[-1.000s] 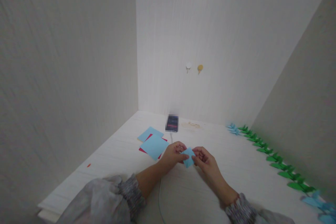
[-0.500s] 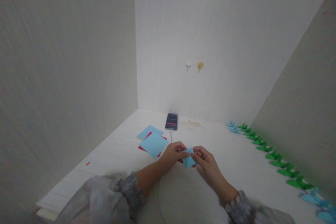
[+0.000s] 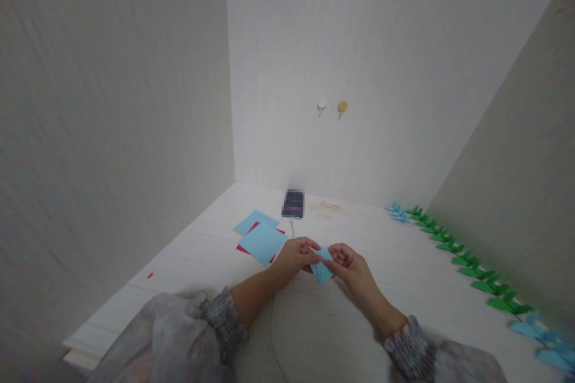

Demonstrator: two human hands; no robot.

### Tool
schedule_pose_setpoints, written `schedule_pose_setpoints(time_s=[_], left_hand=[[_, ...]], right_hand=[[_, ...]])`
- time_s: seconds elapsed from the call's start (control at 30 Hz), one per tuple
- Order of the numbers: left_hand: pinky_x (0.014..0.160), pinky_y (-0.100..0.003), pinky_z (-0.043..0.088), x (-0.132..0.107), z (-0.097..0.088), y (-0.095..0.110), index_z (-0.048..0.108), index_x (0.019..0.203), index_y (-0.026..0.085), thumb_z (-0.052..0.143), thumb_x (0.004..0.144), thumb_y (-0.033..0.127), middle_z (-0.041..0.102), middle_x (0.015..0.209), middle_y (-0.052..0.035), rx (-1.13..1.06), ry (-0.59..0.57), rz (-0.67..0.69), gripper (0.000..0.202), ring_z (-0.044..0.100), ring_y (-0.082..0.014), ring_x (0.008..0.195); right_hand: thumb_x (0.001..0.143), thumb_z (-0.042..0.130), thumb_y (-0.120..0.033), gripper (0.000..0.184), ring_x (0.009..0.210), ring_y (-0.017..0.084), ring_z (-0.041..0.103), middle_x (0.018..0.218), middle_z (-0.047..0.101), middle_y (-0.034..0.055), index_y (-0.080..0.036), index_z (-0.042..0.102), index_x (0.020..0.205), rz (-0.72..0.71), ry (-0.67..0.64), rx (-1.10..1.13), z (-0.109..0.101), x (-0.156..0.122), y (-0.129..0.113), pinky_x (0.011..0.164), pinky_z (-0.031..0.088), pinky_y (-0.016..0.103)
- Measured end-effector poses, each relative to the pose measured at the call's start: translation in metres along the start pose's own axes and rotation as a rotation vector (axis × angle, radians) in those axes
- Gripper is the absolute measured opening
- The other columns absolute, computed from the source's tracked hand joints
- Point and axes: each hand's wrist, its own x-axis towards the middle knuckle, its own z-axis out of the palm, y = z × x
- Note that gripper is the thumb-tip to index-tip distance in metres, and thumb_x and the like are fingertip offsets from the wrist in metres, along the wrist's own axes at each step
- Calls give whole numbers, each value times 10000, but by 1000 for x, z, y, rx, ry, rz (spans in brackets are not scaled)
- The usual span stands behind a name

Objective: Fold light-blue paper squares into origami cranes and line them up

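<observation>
The small blue paper [image 3: 321, 273] is folded into a kite shape, and from here I see it just below the middle of the frame, between the two hands. The left hand [image 3: 291, 260] has it pinched by its left side, thumb on top. The right hand [image 3: 353, 267] is pinched on its right side, and that thumb lies over the front. A second ago the right thumb was only at the paper's edge; now it reaches further across. I can't tell if the paper touches the white table [image 3: 197, 257] under it.

Things on the table sit a bit higher in my view than before. Just past the left hand, a big blue sheet [image 3: 263, 243] lies on a red sheet [image 3: 241, 249] whose corners poke out, and another blue sheet [image 3: 254, 221] is behind them. A phone [image 3: 293, 203] is near the back wall [image 3: 278, 84], with a white cord [image 3: 272, 332] running under the left arm. A little orange scrap [image 3: 150, 275] lies at lower left.

Along the right side goes a row of green folded papers [image 3: 483, 274], with light blue folded papers [image 3: 554, 342] at both ends. Up on the wall are a white hook [image 3: 321, 106] and a yellow hook [image 3: 342, 106].
</observation>
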Motion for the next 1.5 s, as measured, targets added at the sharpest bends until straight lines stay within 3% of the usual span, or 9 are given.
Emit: schedule_pose_setpoints(time_s=[0.07,0.17,0.33,0.8,1.13,1.5], left_hand=[[469,-220,421,0,0,1,495,743,128,681,492,257,527,488,37,-5,12,29,339,507,-84,441],[458,-221,418,-1,2,4,465,738,146,690,481,271,515,465,53,-17,40,49,363,500,-85,427],[516,-243,443,-2,4,7,505,689,121,671,511,321,571,566,6,-60,60,43,316,537,-101,504],[616,-284,461,-4,1,10,570,820,107,634,579,318,610,662,-30,-80,-121,45,327,568,-116,582],[600,-282,458,-5,1,12,575,792,103,679,522,284,620,649,-37,-30,-101,1,341,570,-126,578],[609,-281,459,-9,-8,16,578,796,96,662,556,273,623,676,-56,-84,-246,-39,311,579,-129,596]], right_hand=[[609,634,-277,274,497,82,503,587,542,-46,-193,476,816,-43,5,29,1,-1,0,455,400,196],[601,645,-278,239,495,86,499,559,527,-52,-194,500,772,-72,28,-9,0,-3,-3,457,406,201],[619,622,-332,224,520,124,534,589,578,-6,-163,579,759,-38,36,-46,-4,-2,-7,516,450,262],[599,642,-309,198,511,130,546,576,619,9,-162,625,732,-10,30,-11,-14,-1,-5,528,446,267],[591,648,-314,180,518,138,557,569,622,7,-172,630,699,4,6,-26,-14,-2,-7,534,454,270],[591,656,-296,182,549,130,551,611,628,20,-159,626,707,6,-19,56,-15,-7,-6,551,441,257]])
